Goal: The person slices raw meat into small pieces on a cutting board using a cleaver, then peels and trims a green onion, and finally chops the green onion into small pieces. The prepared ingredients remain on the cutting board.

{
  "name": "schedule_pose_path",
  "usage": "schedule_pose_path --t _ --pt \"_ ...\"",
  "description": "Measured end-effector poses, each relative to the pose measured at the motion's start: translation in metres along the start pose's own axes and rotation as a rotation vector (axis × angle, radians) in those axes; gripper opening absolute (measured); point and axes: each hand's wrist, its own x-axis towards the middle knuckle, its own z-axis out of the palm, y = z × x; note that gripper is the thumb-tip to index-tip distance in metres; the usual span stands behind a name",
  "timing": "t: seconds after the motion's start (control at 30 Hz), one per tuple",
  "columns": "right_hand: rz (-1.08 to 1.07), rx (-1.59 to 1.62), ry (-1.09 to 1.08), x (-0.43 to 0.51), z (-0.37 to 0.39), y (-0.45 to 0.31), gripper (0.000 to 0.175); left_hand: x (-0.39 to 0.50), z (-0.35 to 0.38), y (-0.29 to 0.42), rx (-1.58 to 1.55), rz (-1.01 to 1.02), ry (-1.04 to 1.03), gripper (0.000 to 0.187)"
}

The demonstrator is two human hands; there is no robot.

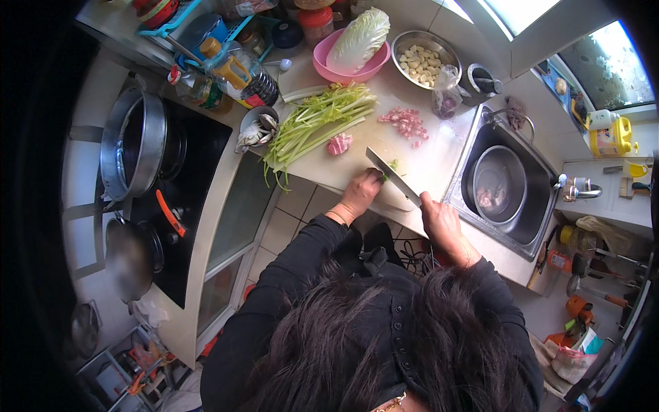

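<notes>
My right hand (444, 224) grips the handle of a kitchen knife (389, 173), its blade slanting up and left over the cutting board (399, 200). Curled close beside the blade, my left hand (362, 188) presses on a small green vegetable piece (385, 177), mostly hidden by fingers and blade. More green bits (394, 164) lie at the blade's far side. A pile of celery stalks (322, 123) spreads beyond my left hand. Near it sit a chunk of streaky raw meat (339, 144) and a heap of diced meat (404, 123).
A napa cabbage (360, 41) rests in a pink basket (329, 72). Behind are a bowl of peeled garlic (419, 64) and a stone mortar (476, 82). The sink (535, 226) at right holds a metal basin (499, 185). A black cooktop (201, 154) with pots is left.
</notes>
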Motion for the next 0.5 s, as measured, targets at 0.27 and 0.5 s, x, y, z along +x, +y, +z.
schedule_pose_path --t 0.27,0.5 --pt "-0.032 0.04 0.129 0.021 0.037 0.0 0.007 -0.012 -0.015 0.005 0.012 0.03 -0.024 0.023" --pt "-0.001 0.02 0.026 -0.001 0.012 0.0 0.008 -0.011 -0.008 0.001 -0.027 -0.009 0.049 0.025"
